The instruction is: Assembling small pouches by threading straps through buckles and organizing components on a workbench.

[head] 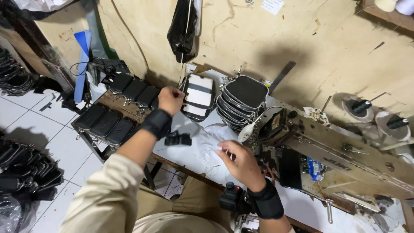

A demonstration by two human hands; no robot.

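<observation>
Workshop counter (189, 151), white-topped, is set against a stained wall, with a sewing machine (327, 151) at its right end. Taking the stack of black pouches (241, 101) as landmark: the white-and-black pouch (198, 97) lies just left of it, long axis running away from the body. The left hand (171, 100) is nearer, fingers curled on that pouch's left edge. The right hand (241, 163), in front of the stack, is seen with fingers loosely bent over clear plastic film (207, 149); any pinch cannot be told. No containers are seen.
</observation>
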